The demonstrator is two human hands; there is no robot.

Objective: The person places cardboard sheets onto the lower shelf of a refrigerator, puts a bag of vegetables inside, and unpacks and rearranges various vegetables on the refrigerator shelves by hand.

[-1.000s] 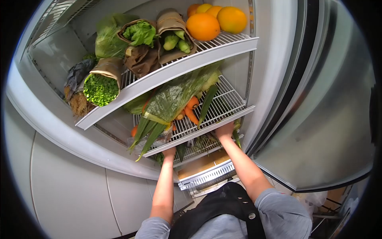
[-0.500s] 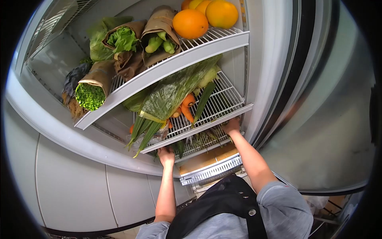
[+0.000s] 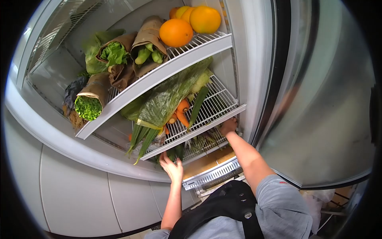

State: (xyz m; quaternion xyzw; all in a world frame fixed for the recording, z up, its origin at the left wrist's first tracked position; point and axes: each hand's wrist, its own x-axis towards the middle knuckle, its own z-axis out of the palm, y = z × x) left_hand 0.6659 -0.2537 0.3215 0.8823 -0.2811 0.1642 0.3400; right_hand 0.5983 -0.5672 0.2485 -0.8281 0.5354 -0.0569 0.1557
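Note:
My left hand (image 3: 172,169) is just below the left end of the middle shelf's front rail (image 3: 191,134), fingers spread and thumb apart, with nothing in it. Beside its fingertips lie dark green vegetables (image 3: 176,152) on the lowest rack, partly hidden by the rail. My right hand (image 3: 228,126) reaches in under the rail's right end, near greenish-purple vegetables (image 3: 207,138). Its fingertips are hidden, so whether it grips something does not show. On the middle shelf lie long green vegetables in a clear bag (image 3: 157,107), carrots (image 3: 182,116) and a long green vegetable (image 3: 198,106).
The upper shelf holds oranges (image 3: 176,33), paper-wrapped green vegetables (image 3: 149,53), lettuce (image 3: 114,52) and a wrapped bundle of chopped-looking greens (image 3: 88,108). The open fridge door (image 3: 322,119) stands at the right. A vented strip (image 3: 213,172) runs below the lowest rack.
My left hand has come out from under the shelf rail, and its fingers have spread. My right hand stays under the rail's right end. The view has shifted slightly.

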